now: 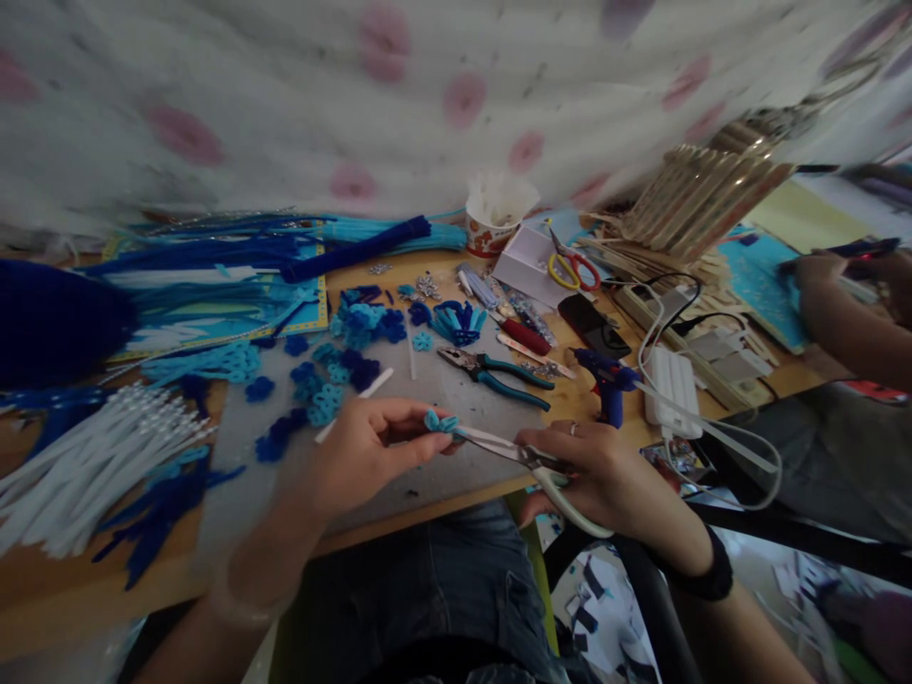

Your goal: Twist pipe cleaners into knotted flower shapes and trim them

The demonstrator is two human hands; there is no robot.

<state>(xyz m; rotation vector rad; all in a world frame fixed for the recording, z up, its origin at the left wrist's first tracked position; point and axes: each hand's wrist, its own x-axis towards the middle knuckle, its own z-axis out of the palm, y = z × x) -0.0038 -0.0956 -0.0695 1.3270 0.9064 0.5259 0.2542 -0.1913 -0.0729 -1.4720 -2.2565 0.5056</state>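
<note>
Between the thumb and fingers of my left hand [381,446] is a small light-blue pipe-cleaner flower [440,422]. My right hand [591,465] grips a pair of scissors [570,503] with pale handles, and their blades reach left to the flower at my left fingertips. Whether the blades touch it, I cannot tell. Beyond my hands, pliers [499,370] with teal handles lie on a grey mat [385,484]. Light- and dark-blue fuzzy flowers [326,404] are scattered left of the pliers. A white stick [374,384] lies just behind my left hand.
White pipe-cleaner stems [92,465] and dark-blue ones [163,513] lie at left. A blue glue gun [608,380], a white power adapter [672,394] with cables and a phone [593,323] sit at right. Behind stand a paper cup [491,228] and red-yellow scissors [572,268]. Another person's hand [819,271] is far right.
</note>
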